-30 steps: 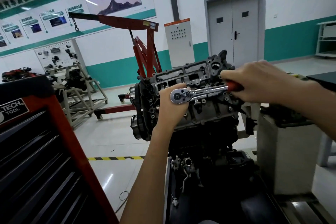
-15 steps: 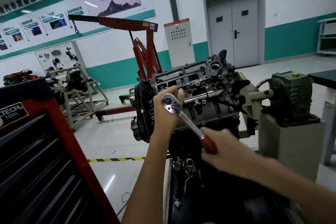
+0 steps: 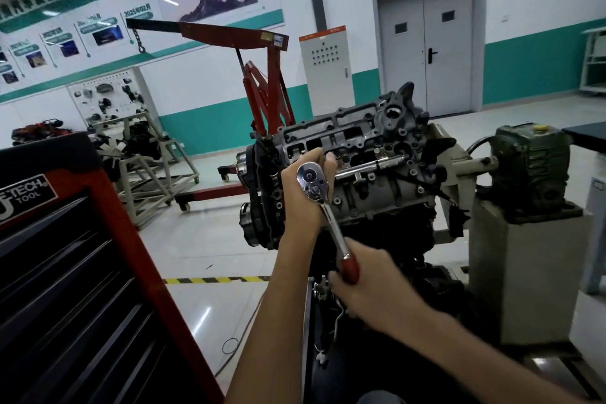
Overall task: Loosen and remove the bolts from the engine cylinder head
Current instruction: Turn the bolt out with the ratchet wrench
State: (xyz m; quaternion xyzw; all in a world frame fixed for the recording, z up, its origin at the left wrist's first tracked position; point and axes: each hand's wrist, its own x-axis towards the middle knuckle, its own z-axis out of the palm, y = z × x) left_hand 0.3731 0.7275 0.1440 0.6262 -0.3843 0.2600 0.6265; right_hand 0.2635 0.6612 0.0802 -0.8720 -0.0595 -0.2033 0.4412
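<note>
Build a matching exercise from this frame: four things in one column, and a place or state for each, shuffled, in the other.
Things:
1. left hand
2. right hand
3. engine hoist
4. tool cabinet

Places or states:
A. red, stands beyond the cylinder head
B. grips the red handle of the ratchet
C. near left, red frame with dark drawers
D. holds the ratchet at its head end, up at the cylinder head

Pairs: 1-D, 2-B, 3-A, 4-C.
</note>
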